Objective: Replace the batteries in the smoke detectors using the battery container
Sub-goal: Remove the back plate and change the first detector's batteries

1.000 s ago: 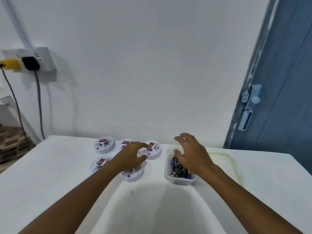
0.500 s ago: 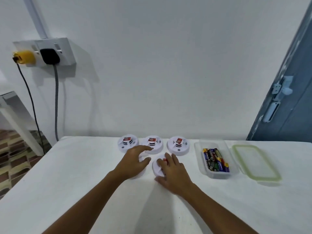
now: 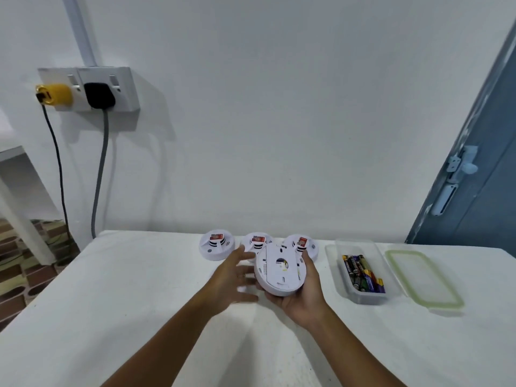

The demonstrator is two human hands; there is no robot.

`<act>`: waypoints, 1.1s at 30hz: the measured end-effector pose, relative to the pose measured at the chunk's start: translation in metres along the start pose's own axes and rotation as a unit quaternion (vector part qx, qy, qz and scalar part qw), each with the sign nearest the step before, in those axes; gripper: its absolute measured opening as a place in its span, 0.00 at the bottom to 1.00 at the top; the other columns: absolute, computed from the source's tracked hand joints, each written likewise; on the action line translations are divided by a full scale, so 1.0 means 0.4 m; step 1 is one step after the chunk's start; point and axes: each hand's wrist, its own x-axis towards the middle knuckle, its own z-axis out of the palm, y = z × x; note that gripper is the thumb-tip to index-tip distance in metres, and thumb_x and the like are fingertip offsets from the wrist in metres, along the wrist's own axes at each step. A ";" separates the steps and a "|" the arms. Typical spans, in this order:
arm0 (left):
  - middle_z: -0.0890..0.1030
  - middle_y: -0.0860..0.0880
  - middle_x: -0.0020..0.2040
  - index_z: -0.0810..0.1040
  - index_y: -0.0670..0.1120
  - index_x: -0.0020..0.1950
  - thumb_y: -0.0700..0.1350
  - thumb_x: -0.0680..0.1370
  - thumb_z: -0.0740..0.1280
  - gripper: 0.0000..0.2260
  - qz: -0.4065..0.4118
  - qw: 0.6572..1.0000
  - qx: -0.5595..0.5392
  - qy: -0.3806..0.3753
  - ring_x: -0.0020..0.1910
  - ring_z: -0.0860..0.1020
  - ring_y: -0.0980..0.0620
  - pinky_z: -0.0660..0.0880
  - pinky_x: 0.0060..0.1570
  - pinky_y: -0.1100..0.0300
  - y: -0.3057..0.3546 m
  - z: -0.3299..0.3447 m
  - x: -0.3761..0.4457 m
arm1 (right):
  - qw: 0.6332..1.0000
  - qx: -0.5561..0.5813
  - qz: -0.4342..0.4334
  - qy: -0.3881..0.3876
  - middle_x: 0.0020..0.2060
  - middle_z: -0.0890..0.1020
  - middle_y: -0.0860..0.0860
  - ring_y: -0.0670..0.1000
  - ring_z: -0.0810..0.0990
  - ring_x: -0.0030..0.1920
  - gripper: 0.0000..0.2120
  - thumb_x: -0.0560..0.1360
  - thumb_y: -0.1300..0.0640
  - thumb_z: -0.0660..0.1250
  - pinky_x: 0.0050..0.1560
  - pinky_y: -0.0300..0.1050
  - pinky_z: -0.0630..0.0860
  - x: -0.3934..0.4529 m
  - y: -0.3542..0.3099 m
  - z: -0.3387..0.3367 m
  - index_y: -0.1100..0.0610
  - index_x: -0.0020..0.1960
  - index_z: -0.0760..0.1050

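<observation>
I am cradling one smoke detector (image 3: 280,270) in my right hand (image 3: 303,296), fingers curling up round its right rim, underside turned toward the camera. My left hand (image 3: 233,276) is hovering just beside its left rim with fingers spread and holding nothing (blurred, so I cannot tell whether the fingertips are touching the casing). The coming move, as I am judging it, is opening the back: the held disc is lying directly between both hands, a straight seam running top to bottom down its left part, and the left hand is the free one nearest that seam.

Taking the held detector as landmark: behind it three more detectors (image 3: 216,245) are sitting in a row by the wall, each carrying a red tag whose print is too small to read. To its right the open battery container (image 3: 360,270) is holding loose batteries (image 3: 363,273), long axes pointing away from me; brand lettering is illegible. Beyond the container its green-rimmed lid (image 3: 423,279) is lying flat on the white table (image 3: 125,289).
</observation>
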 end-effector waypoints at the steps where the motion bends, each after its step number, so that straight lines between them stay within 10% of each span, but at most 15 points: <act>1: 0.82 0.43 0.49 0.77 0.45 0.60 0.65 0.74 0.61 0.27 -0.023 0.998 -0.037 -0.036 0.40 0.82 0.44 0.78 0.49 0.40 -0.005 0.004 -0.004 | 1.000 -0.006 -0.006 -0.009 0.48 0.84 0.63 0.62 0.84 0.41 0.31 0.78 0.37 0.53 0.34 0.50 0.80 -0.006 0.001 0.005 0.62 0.54 0.81; 6: 0.77 0.35 0.63 0.75 0.44 0.67 0.71 0.71 0.59 0.37 -0.076 0.975 -0.128 -0.165 0.58 0.76 0.29 0.76 0.49 0.33 -0.016 0.027 -0.027 | 0.972 -0.206 -0.042 0.102 0.48 0.85 0.59 0.59 0.83 0.51 0.29 0.78 0.35 0.52 0.50 0.50 0.78 0.004 0.004 0.023 0.55 0.52 0.82; 9: 0.76 0.35 0.64 0.74 0.45 0.68 0.67 0.75 0.58 0.32 -0.070 0.966 -0.186 -0.168 0.58 0.76 0.29 0.74 0.52 0.34 -0.009 0.033 -0.033 | 0.844 -0.465 -0.195 0.184 0.27 0.80 0.49 0.50 0.79 0.34 0.26 0.79 0.37 0.54 0.37 0.43 0.71 0.005 -0.012 0.047 0.53 0.32 0.72; 12: 0.77 0.37 0.64 0.74 0.46 0.69 0.61 0.77 0.59 0.26 -0.045 0.959 -0.244 -0.137 0.59 0.76 0.33 0.72 0.56 0.37 0.001 0.025 -0.024 | 0.697 -0.584 -0.384 0.161 0.33 0.76 0.43 0.42 0.73 0.35 0.12 0.76 0.45 0.65 0.36 0.37 0.69 -0.001 -0.047 0.060 0.50 0.39 0.74; 15: 0.77 0.38 0.65 0.73 0.45 0.69 0.61 0.79 0.57 0.26 -0.004 0.956 -0.266 -0.126 0.61 0.76 0.37 0.71 0.59 0.40 0.017 0.021 -0.014 | 0.705 -0.641 -0.300 0.035 0.48 0.76 0.43 0.41 0.76 0.45 0.17 0.69 0.50 0.75 0.42 0.29 0.70 -0.019 -0.075 0.093 0.48 0.56 0.75; 19: 0.80 0.39 0.57 0.77 0.44 0.62 0.59 0.77 0.58 0.24 0.050 0.963 -0.234 -0.127 0.54 0.79 0.42 0.74 0.53 0.44 0.039 0.024 -0.011 | 0.623 -0.747 -0.233 0.002 0.54 0.71 0.44 0.45 0.73 0.54 0.34 0.64 0.47 0.77 0.54 0.38 0.72 -0.016 -0.073 0.112 0.49 0.67 0.68; 33: 0.80 0.39 0.60 0.76 0.46 0.65 0.59 0.72 0.62 0.26 0.070 0.979 -0.164 -0.100 0.59 0.77 0.41 0.70 0.61 0.38 0.046 0.006 0.006 | 0.625 -0.753 -0.200 -0.042 0.51 0.69 0.48 0.50 0.72 0.51 0.29 0.60 0.58 0.78 0.45 0.41 0.74 0.023 -0.104 0.142 0.52 0.54 0.65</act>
